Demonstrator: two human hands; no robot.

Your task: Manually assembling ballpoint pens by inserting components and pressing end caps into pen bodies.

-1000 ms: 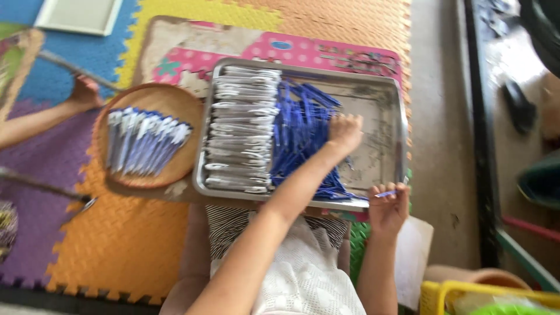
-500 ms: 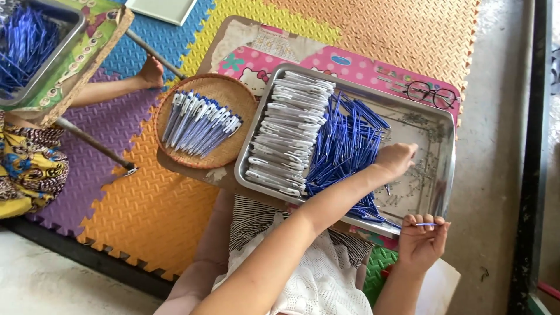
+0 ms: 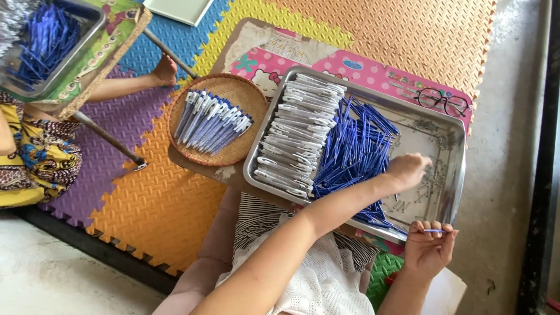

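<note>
Your right hand (image 3: 430, 249) pinched a thin blue pen part (image 3: 434, 231) just below the steel tray (image 3: 452, 201), keeping it ready, while your left hand (image 3: 408, 169), fingers curled down, picked among the small springs (image 3: 429, 186) beyond it.

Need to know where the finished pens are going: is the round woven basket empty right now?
No: the round woven basket holds a row of assembled pens with blue and white parts, lying side by side across its middle.

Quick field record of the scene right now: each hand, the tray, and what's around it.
left hand: reaching into the steel tray, over small springs
right hand: holds a thin blue pen part at the tray's near edge
tray contents: white pen barrels, blue refills
beside tray: woven basket of assembled pens
far edge: eyeglasses
</note>
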